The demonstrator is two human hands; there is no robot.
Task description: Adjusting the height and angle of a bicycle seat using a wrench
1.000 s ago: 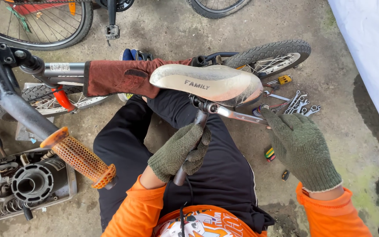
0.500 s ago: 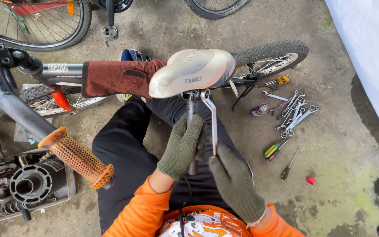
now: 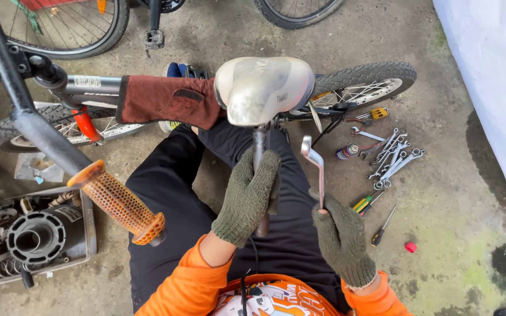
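Fingers of the left hand (image 3: 247, 196) in a green glove wrap tight round the dark seat post (image 3: 260, 175), so the post stays steady and points away from the person. Fingers of the right hand (image 3: 342, 237), gloved too, close round the near end of a bent silver wrench (image 3: 316, 169), which stands up just right of the post, its far end free and touching nothing. Both hands sit over the person's black trousers, near the orange sleeves. To the near left, an orange handlebar grip (image 3: 118, 202) pokes toward the lap, and a grey tray of machine parts (image 3: 30, 240) lies on the floor beside it. To the right, loose spanners (image 3: 395, 155), screwdrivers (image 3: 365, 202), a small spray can (image 3: 347, 151) and a little pink cap (image 3: 410, 247) lie spread out within easy reach. Farther off, the pale, dirty saddle (image 3: 263, 88) sits on top of the post, up by a small bike (image 3: 358, 88) lying on its side. A brown pad (image 3: 168, 99) wraps the bike's bar, with a small white sticker (image 3: 91, 81) on the grey tube just left of it. Farthest away, other bike wheels (image 3: 60, 26) stand on the concrete.
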